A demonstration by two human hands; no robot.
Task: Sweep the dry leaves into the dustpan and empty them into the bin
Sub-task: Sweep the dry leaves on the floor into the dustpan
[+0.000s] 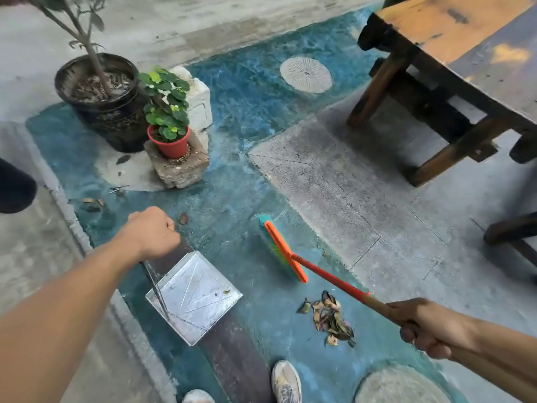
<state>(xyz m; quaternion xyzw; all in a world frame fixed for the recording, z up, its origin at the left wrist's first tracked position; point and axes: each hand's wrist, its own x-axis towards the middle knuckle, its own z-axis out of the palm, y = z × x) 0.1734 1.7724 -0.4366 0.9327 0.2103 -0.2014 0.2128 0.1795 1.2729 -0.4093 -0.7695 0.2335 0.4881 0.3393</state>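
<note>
A small pile of dry leaves (329, 318) lies on the blue-painted floor, right of a metal dustpan (194, 295). The pan rests flat, holding only a speck or two of leaf. My left hand (154, 232) is closed on the top of the dustpan's thin upright handle. A broom with an orange head and green bristles (283, 248) sits on the floor beyond the pile, its red and wooden stick passing just above the leaves. My right hand (430, 328) grips that stick. No bin is in view.
A big black pot with a small tree (101, 100) and a red pot (170, 144) on a stone block stand at the far left. A wooden table (453, 68) fills the upper right. Loose leaves (183, 218) lie near my left hand. My shoes (286, 382) are at the bottom.
</note>
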